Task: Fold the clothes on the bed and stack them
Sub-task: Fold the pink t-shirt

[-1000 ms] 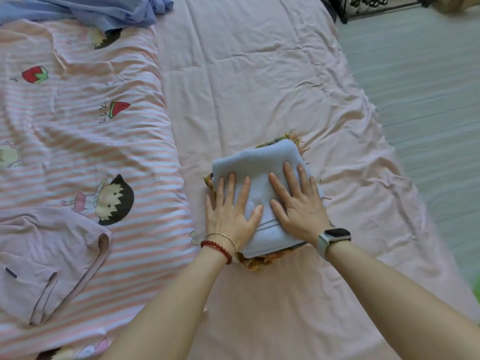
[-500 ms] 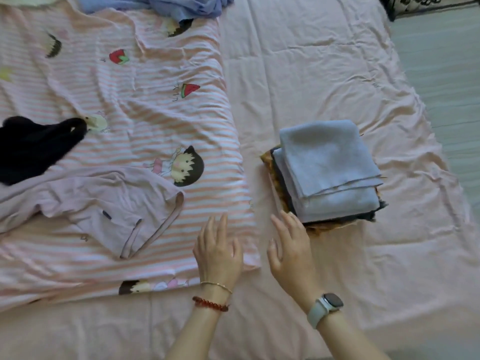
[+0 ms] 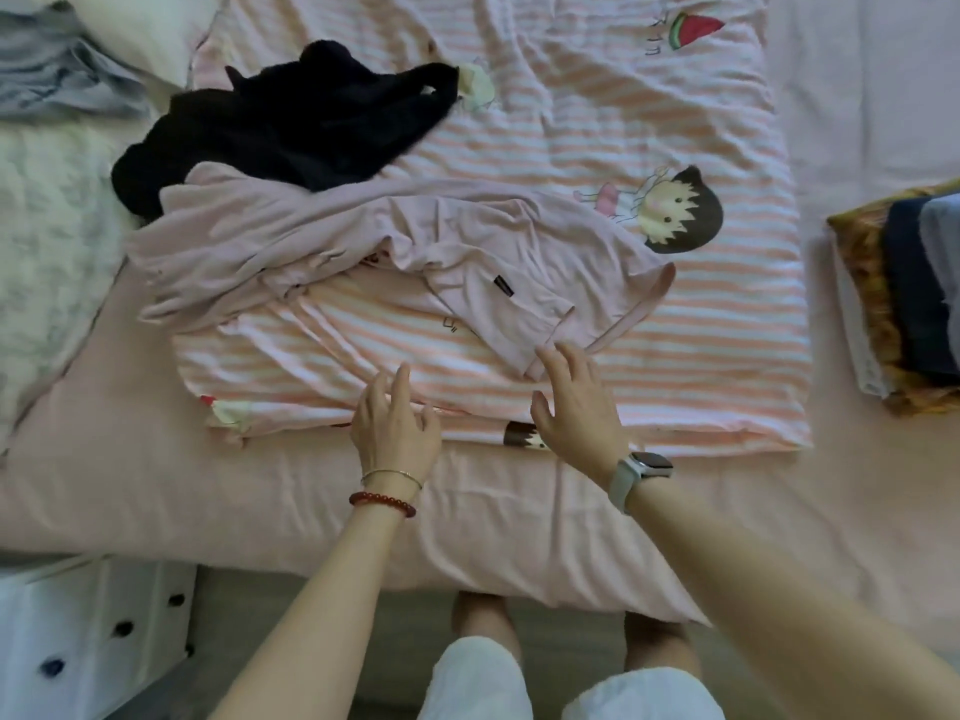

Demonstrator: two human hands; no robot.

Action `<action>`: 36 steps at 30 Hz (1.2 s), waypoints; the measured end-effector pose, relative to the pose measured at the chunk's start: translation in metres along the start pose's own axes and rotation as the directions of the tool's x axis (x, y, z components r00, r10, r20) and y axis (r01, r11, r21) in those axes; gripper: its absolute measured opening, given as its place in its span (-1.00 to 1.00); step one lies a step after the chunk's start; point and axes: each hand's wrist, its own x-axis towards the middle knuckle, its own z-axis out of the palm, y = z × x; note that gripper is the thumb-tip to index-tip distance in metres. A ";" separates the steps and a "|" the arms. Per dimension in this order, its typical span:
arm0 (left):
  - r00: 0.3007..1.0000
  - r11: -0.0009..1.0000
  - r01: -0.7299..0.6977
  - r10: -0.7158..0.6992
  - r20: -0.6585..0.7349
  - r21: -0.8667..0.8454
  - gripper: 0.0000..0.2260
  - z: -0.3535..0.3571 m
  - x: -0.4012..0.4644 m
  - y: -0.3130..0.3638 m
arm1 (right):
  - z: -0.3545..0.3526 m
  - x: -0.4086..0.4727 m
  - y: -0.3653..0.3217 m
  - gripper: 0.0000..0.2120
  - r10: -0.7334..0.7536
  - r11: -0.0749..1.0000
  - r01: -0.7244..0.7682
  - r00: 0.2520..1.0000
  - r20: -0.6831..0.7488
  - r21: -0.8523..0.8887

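Note:
A crumpled pale pink shirt [image 3: 363, 241] lies across the striped cartoon blanket [image 3: 675, 324] in the middle of the bed. Behind it sits a heap of black clothing [image 3: 280, 127]. My left hand [image 3: 395, 428] hovers with relaxed fingers over the blanket's near edge, holding nothing. My right hand [image 3: 576, 402] is spread open, its fingertips close to the pink shirt's sleeve hem. The stack of folded clothes [image 3: 904, 298] stands at the right edge, partly cut off by the frame.
A grey-blue garment [image 3: 57, 80] lies bunched at the top left beside a white pillow [image 3: 150, 28]. A white fluffy cover [image 3: 47, 241] is on the left. A white drawer unit [image 3: 88, 641] stands by the bed's near edge, next to my legs.
My hands have left the folded stack and moved left toward the pink shirt. The view has swung left, so the stack now sits at the right edge.

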 end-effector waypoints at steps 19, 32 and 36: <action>0.996 0.959 -0.066 0.080 -0.038 0.276 -0.42 -0.069 0.201 -0.146 | 0.063 0.198 -0.144 -0.75 -0.269 0.931 0.278 0.961 0.070 -0.237; 0.657 0.941 -0.066 0.291 0.696 -0.332 -0.88 -0.065 0.028 -0.118 | 0.012 -0.011 -0.068 -0.53 -0.037 0.994 0.092 0.791 0.611 -0.060; 0.833 0.633 0.184 0.306 0.462 -0.752 -0.89 -0.092 0.059 -0.079 | 0.013 0.018 -0.111 -0.29 -0.205 0.962 0.084 0.852 0.481 0.261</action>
